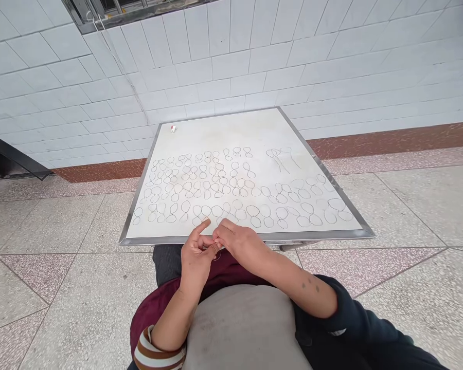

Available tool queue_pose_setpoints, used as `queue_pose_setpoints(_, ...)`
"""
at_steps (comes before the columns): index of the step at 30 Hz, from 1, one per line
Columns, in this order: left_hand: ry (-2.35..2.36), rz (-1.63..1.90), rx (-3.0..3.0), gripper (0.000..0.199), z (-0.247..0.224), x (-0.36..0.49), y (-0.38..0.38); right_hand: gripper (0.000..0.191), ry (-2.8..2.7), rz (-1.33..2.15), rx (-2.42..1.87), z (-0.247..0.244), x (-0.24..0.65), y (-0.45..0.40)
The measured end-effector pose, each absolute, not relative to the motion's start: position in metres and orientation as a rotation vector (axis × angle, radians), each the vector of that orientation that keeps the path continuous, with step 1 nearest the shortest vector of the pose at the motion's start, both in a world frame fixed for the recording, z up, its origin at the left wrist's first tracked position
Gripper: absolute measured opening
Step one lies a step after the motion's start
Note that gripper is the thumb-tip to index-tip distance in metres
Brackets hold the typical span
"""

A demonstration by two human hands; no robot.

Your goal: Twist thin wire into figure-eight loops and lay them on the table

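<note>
My left hand and my right hand meet just over the near edge of a white metal-framed board. Their fingertips pinch a thin dark thread, a short end of which hangs below them. My left index finger points up and away over the board. Rows of figure-eight loops of dark thread lie across the board, and the nearest loops almost reach my fingers. A small white-and-red spool or bobbin stands at the board's far left corner. A looser tangle of thread lies at the far right.
The board's steel rim runs close to my wrists. Behind it rise a white tiled wall and a brown tile band. A speckled tile floor lies on both sides. A grey apron covers my lap.
</note>
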State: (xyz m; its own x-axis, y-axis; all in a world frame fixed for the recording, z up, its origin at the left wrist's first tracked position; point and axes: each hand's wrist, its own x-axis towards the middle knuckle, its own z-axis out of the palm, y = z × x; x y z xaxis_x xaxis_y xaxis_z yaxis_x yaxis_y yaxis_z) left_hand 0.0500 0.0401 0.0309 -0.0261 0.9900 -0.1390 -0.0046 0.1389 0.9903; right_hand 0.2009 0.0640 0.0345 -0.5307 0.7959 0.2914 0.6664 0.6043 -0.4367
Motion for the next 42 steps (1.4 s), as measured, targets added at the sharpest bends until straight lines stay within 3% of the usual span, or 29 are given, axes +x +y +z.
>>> queue_pose_setpoints(4,1.232,1.154,1.003,0.051,0.029,0.051,0.040,0.016,-2.407,0.441,-1.149,0.037,0.200,0.064)
queue_pose_setpoints(10,1.191,1.239,0.901,0.059,0.036,0.056,0.039,0.013,-1.963,0.879,-1.125,0.040,0.207,0.072)
queue_pose_setpoints(19,1.140,1.160,0.977,0.052,0.042,0.057,0.030,0.015,-1.732,1.250,-0.961,0.046,0.211,0.072)
queue_pose_setpoints(33,1.282,1.205,1.116,0.056,0.038,0.055,0.031,0.019,-2.184,0.737,-0.788,0.038,0.216,0.078)
queue_pose_setpoints(42,1.329,1.245,1.121,0.049,0.030,0.053,0.033,0.018,-2.200,0.503,-0.971,0.031,0.195,0.063)
